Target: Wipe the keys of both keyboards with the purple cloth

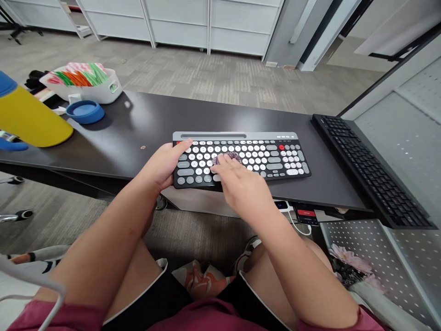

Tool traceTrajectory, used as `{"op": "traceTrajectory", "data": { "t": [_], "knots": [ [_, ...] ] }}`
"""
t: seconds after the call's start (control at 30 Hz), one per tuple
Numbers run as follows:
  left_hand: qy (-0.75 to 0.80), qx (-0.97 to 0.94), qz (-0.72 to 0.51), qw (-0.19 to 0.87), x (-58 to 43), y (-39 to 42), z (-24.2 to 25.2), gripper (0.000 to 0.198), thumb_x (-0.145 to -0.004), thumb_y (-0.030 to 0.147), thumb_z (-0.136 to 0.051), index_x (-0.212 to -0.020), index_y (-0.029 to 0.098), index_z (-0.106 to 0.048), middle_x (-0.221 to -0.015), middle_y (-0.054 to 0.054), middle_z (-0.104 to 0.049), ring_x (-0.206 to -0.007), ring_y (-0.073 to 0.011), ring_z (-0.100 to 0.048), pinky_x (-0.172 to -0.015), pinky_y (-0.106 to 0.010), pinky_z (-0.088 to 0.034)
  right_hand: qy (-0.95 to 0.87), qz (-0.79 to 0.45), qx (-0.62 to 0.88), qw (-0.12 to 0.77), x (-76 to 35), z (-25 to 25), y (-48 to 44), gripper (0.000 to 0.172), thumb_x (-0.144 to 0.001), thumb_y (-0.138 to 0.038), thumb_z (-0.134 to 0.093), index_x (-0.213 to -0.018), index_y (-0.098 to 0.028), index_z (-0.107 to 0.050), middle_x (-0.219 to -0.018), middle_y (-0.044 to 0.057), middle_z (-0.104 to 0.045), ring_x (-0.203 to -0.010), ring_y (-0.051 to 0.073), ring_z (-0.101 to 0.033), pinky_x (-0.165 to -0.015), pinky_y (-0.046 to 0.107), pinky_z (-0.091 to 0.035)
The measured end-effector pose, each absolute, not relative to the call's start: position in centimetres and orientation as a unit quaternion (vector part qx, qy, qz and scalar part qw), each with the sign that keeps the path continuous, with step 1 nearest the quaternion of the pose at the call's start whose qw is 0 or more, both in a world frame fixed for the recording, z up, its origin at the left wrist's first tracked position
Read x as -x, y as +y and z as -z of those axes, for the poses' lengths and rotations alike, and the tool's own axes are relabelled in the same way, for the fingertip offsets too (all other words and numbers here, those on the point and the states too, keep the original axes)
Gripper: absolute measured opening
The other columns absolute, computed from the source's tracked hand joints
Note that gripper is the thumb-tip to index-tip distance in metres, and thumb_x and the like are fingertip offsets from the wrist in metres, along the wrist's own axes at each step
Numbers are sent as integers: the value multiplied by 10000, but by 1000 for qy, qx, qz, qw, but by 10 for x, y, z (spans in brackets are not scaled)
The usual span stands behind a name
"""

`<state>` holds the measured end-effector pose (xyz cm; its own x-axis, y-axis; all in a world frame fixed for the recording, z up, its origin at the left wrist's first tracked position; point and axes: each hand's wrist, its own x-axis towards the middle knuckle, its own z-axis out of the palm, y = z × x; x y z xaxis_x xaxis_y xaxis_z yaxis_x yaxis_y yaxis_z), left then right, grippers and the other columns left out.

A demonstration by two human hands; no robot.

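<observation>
A grey, black and white keyboard (257,155) with a few red keys lies at the front of the dark desk. My left hand (163,162) grips its left end, thumb on the top face and the other fingers mostly hidden at the side and below. Under the fingertips of my right hand (243,184) is a small, dark striped, cloth-like piece (236,156). Those fingers are bent and together, pressing the piece onto the keys left of the keyboard's middle. Most of the piece is covered by the hand.
On the desk's left are a yellow cylinder (31,115) with blue ends, a blue round lid (85,111) and a white basket (110,87) of colourful items. A black keyboard (372,170) leans at the right. A phone (306,214) and white cable (296,225) lie below the front edge.
</observation>
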<state>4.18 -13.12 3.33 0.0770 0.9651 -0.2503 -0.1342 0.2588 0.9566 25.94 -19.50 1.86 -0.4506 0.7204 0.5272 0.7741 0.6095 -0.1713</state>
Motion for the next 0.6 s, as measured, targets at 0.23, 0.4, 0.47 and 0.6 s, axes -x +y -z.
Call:
{"op": "traceTrajectory", "data": {
  "t": [0.23, 0.4, 0.47, 0.6],
  "knots": [
    [490, -421, -463, 607, -41, -131, -32, 358, -935, 466, -754, -1081, 140, -756, -1104, -158, -813, -1046, -316, -781, -937, -444, -654, -882, -142, 326, 310, -256, -29, -200, 410, -1068, -78, -402, -1323, -181, -707, -1505, 74, -656, -1440, 194, -578, -1259, 421, -456],
    [503, -411, -462, 604, -42, -131, -32, 350, -939, 460, -753, -1099, 150, -747, -1128, -153, -811, -1016, -307, -791, -893, -434, -672, -727, -336, 392, 453, -285, -52, -193, 294, -1101, -277, -501, -1318, -298, -698, -1309, 15, -757, -1260, 191, -704, -1096, 403, -593],
    [508, -403, -459, 607, -42, -131, -32, 350, -938, 465, -754, -1107, 158, -744, -1138, -152, -809, -1005, -308, -795, -863, -433, -681, -615, -358, 444, 544, -301, -54, -185, 297, -1071, -351, -568, -1338, -306, -689, -1264, 38, -757, -1196, 220, -727, -1003, 417, -635],
    [511, -391, -454, 616, -41, -132, -32, 349, -936, 483, -752, -1096, 173, -737, -1124, -152, -810, -980, -312, -800, -828, -442, -691, -412, -421, 458, 666, -333, -51, -168, 306, -1006, -383, -653, -1279, -263, -723, -1303, 71, -735, -1200, 237, -721, -974, 424, -646]
  ]
}}
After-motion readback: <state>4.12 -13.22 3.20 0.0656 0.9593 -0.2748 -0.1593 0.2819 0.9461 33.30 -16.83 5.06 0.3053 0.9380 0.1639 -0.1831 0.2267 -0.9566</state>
